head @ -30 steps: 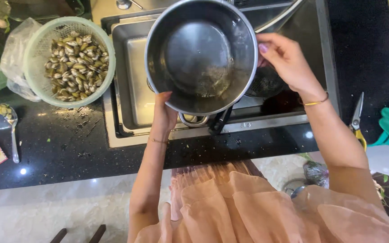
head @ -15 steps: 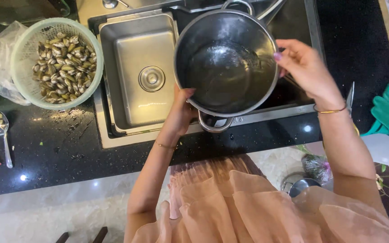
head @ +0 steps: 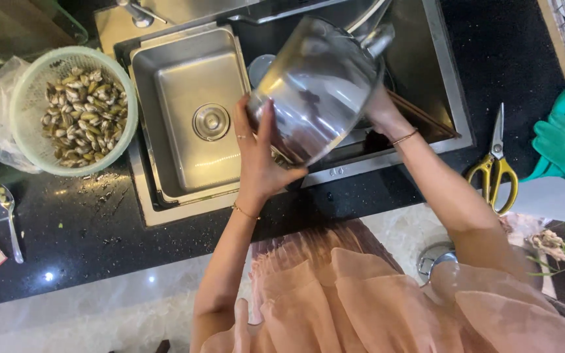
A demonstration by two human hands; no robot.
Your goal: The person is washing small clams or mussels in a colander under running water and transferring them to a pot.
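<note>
Head view, looking straight down on a black tabletop (head: 67, 248) with a double steel sink (head: 191, 124) set into it. A steel pot (head: 315, 88) is held above the sink's right-hand basin, at about one o'clock from the middle of the picture, tipped steeply so that its rounded outside and base face the camera and its mouth turns away, toward twelve o'clock (a tilt that would let any liquid run into the basin and not onto the tabletop). The left hand (head: 259, 153) presses flat against the pot's near side, fingers (head: 248, 121) spread and wrapped up along the wall, propping it from seven o'clock. The right hand (head: 377, 104) is largely hidden behind the pot at its three o'clock edge; its wrist with a thin bangle shows, and the hand appears to grip the rim or a handle there, though the fingers themselves cannot be seen. The left basin lies bare, its round drain cover visible.

At nine o'clock a pale green colander (head: 73, 108) heaped with clams stands on the tabletop just beside the sink. A spoon (head: 8, 212) lies at eight o'clock. Yellow-handled scissors (head: 495, 167) rest at three o'clock, well apart from the pot, with a green glove (head: 560, 140) just beyond.
</note>
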